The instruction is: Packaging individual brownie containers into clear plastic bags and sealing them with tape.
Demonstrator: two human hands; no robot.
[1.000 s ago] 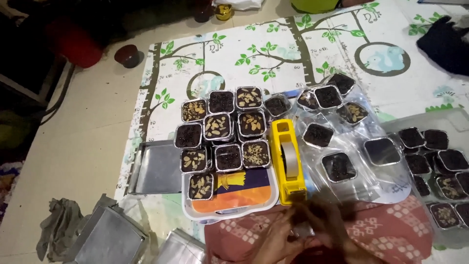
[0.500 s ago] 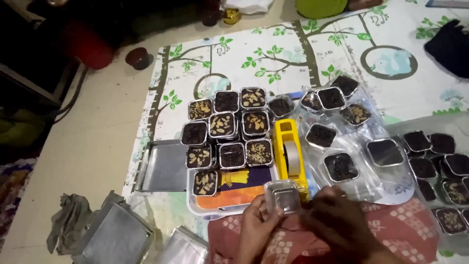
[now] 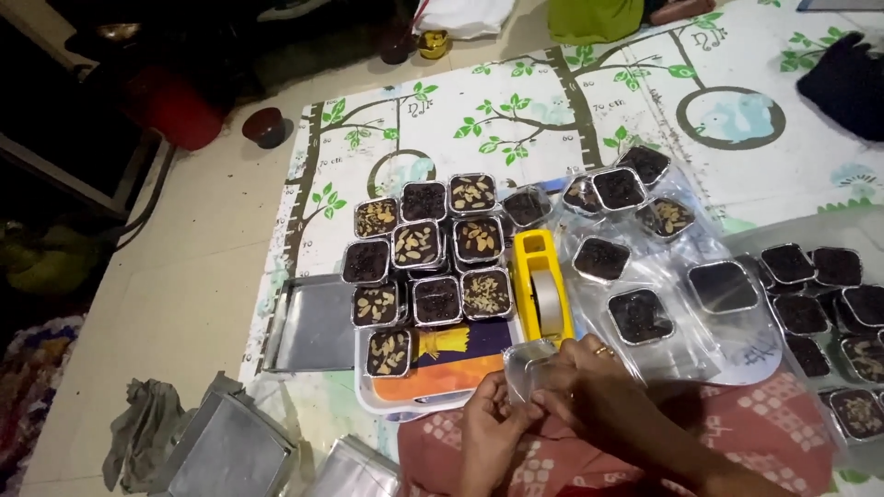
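**Both hands close on a clear lidded cup beside the yellow tape dispenser**

Pale floor tiles run along one side, and a play mat (image 3: 589,120) printed with green trees and round shapes covers the rest of the ground. On that mat, the yellow tape dispenser (image 3: 543,287) stands roughly in the middle of the spread and serves as the landmark.

Just below the near end of the dispenser, the two hands meet over a small clear plastic cup (image 3: 531,366). The right hand (image 3: 599,382), with a ring on one finger, is curled over the cup from the right and above, fingers gripping its rim. The left hand (image 3: 493,428) comes up from below and to the left, its fingertips pinching the cup's lower edge. The cup thus sits between both hands, grasped by each, almost touching the dispenser's base. What it contains cannot be made out.

Left of the dispenser, a tray with an orange and blue picture (image 3: 442,368) carries rows of small foil cups of dark cake (image 3: 433,248), many topped with sliced nuts. Further left of the tray lies a flat grey metal tin (image 3: 313,322), and more grey tins (image 3: 230,451) sit beyond that, near a crumpled cloth (image 3: 138,428).

Right of the dispenser, more dark cake cups (image 3: 640,315) rest on clear plastic sheeting (image 3: 737,340), with another group (image 3: 829,294) further right. Below the hands, red patterned fabric (image 3: 764,433) covers the person's lap.
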